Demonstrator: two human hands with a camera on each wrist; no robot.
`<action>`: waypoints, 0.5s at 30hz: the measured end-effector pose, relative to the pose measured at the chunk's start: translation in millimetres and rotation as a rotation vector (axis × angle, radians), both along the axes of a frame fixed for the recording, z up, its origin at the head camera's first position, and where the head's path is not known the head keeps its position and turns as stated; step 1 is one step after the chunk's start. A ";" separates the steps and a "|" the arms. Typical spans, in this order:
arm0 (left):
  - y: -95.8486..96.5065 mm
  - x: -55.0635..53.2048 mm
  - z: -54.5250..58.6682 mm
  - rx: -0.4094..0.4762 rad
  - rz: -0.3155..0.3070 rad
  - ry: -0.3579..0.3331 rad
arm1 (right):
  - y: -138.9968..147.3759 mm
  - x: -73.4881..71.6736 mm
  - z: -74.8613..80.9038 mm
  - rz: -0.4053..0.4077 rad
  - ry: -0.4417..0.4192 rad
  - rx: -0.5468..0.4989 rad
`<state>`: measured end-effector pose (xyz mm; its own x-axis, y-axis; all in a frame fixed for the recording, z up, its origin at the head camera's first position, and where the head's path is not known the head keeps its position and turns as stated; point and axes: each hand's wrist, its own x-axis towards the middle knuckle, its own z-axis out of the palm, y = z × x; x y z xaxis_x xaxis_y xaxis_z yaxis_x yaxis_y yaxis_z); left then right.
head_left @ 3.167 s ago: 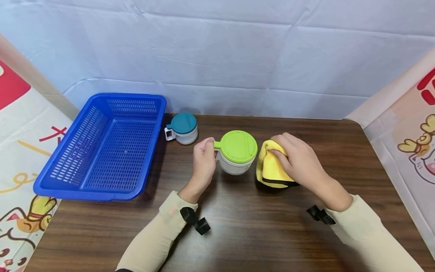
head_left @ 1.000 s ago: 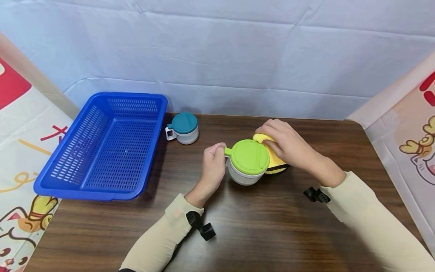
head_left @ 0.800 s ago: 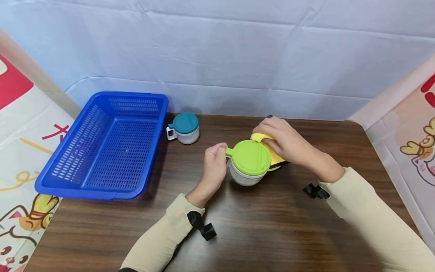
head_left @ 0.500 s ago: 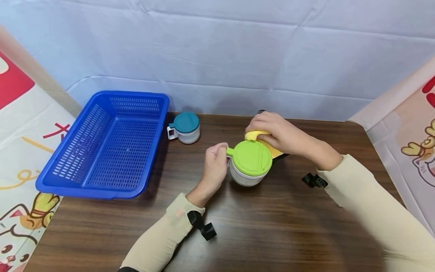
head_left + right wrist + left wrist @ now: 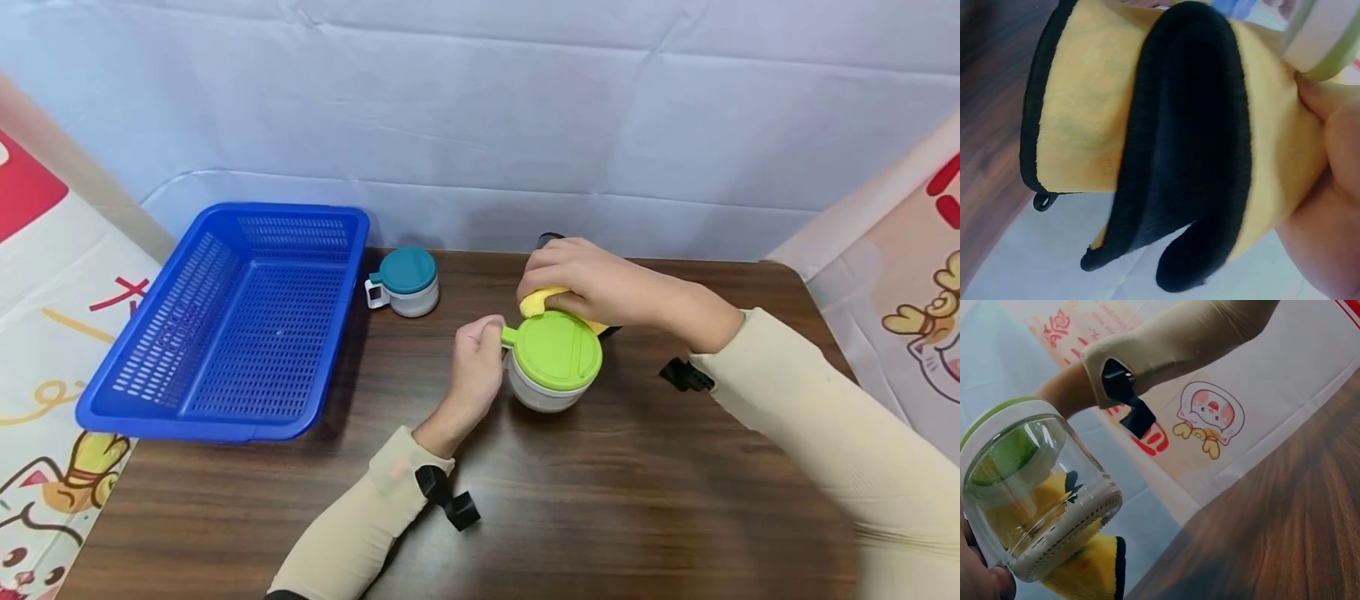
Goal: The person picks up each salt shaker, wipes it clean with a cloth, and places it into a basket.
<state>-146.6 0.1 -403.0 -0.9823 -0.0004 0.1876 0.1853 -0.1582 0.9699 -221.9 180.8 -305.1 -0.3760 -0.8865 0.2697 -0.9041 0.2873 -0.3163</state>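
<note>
My left hand (image 5: 472, 367) grips the handle of a clear glass jar (image 5: 1041, 487) with a light green lid (image 5: 558, 350), near the middle of the head view. The jar is held tilted in the left wrist view. Behind the jar, my right hand (image 5: 592, 283) holds a folded yellow cloth (image 5: 542, 301) with black edging against the jar's far side. In the right wrist view the cloth (image 5: 1085, 100) hangs in loose folds, and the jar's rim shows beside my thumb. A second, smaller jar (image 5: 408, 283) with a teal lid and white handle stands at the back left.
A blue perforated basket (image 5: 277, 429) sits at the left of the dark wooden table (image 5: 600, 500), close to the teal-lidded jar. A pale sheet (image 5: 480, 125) hangs behind the table, and printed cartoon sheets (image 5: 922, 317) flank both sides.
My left hand has brought the green-lidded jar rightward and slightly nearer. The cloth in my right hand has moved from the jar's right side leftward round to its far side.
</note>
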 end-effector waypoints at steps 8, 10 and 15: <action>0.4 0.6 -2.3 -0.001 -0.031 0.011 | -16.3 10.0 11.7 -0.026 0.044 0.156; 0.5 0.7 -3.2 0.009 -0.038 0.016 | -19.8 12.5 13.8 -0.032 0.067 0.186; 1.2 -0.2 -6.0 0.027 -0.040 0.027 | -24.4 15.9 16.3 -0.048 0.097 0.238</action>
<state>-146.8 1.3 -409.0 -0.9761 0.0335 0.2148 0.2047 -0.1917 0.9599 -205.9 156.5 -288.8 -0.4021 -0.9109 0.0921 -0.9103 0.3870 -0.1471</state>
